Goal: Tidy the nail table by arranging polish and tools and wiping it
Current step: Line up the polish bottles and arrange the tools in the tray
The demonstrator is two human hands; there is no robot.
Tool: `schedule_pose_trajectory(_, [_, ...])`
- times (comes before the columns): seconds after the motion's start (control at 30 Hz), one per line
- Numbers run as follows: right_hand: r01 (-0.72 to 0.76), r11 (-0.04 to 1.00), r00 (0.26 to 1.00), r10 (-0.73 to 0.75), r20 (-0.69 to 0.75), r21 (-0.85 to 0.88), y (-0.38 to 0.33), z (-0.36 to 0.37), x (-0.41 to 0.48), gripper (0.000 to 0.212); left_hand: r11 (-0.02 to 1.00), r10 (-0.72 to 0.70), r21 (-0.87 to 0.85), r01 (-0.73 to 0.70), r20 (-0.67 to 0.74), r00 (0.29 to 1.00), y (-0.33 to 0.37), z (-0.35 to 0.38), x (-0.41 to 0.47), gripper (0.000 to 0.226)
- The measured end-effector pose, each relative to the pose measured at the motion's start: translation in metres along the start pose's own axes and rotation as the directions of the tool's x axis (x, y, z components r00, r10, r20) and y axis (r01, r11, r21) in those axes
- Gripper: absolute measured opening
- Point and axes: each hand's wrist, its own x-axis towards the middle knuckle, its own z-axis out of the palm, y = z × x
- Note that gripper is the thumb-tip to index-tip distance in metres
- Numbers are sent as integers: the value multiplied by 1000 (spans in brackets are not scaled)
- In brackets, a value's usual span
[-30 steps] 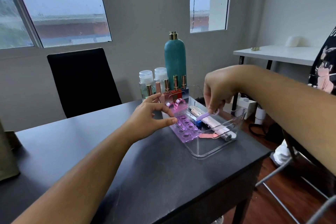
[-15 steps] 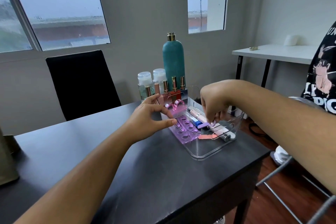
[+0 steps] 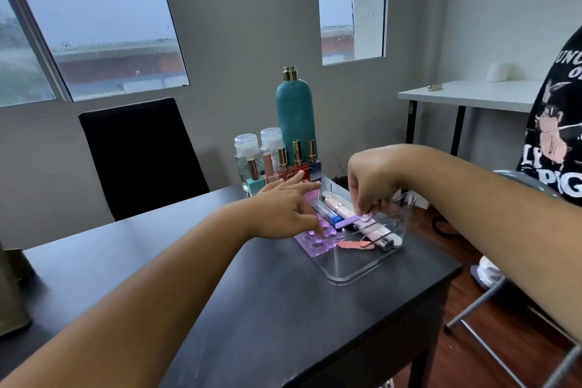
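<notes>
Right hand pinches purple tool (low inside clear tray).

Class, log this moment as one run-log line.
left hand open over purple separator | right hand pinches lilac tool in clear tray

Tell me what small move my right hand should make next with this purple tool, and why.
Probably just let go. The right hand pinches the purple tool low inside the clear tray, over the pink tube, while the left hand rests at the tray's left side. The tool looks as good as placed.
</notes>
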Motion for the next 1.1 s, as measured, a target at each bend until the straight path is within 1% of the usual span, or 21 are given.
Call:
schedule_pose_trajectory(0.13, [4,999,1000,-5,-26,-48,3,-2,-1,18,1000,-24,-17,25,28,999,0,1,4,37])
schedule_pose_trajectory(0.2, [14,998,999,-16,-32,-56,2,0,0,18,999,-12,-34,13,29,1000,1,1,4,34])
schedule_pose_trajectory(0.23, [14,998,999,-15,-34,-55,3,1,0,18,999,3,-44,-3,9,1000,2,1,5,31])
schedule_pose_trajectory(0.33, [0,999,999,-2,-49,-49,11,-6,-3,20,993,74,-81,-84,-116,990,11,-1,11,20])
schedule_pose_trajectory(0.37, [2,999,998,-4,-67,-34,16,-11,-5,20,991,99,-81,-109,-124,987,16,-2,15,17])
schedule_pose_trajectory(0.5, [22,998,989,-12,-147,65,35,-27,-12,15,983,182,-32,-183,-15,983,35,-4,27,12])
schedule_pose_trajectory(0.57, [23,996,988,-10,-154,85,42,-28,-12,12,980,197,-33,-196,39,980,41,-1,32,14])
schedule_pose_trajectory(0.7, [38,994,988,-22,-153,101,49,-24,-10,6,983,181,-25,-180,38,983,44,4,40,11])
schedule_pose_trajectory(0.83, [62,992,986,-44,-159,113,51,-24,-9,5,980,186,-82,-180,79,979,42,4,40,9])
schedule_pose_trajectory(1.0, [97,986,983,-74,-166,137,53,-29,-12,7,975,166,-172,-138,162,973,39,1,38,6])
schedule_pose_trajectory(1.07, [122,982,979,-95,-182,147,53,-31,-13,7,961,180,-237,-145,130,975,37,-6,31,5])
schedule_pose_trajectory(1.1, [135,979,977,-105,-184,156,53,-31,-13,6,948,186,-278,-155,91,978,34,-10,27,9])
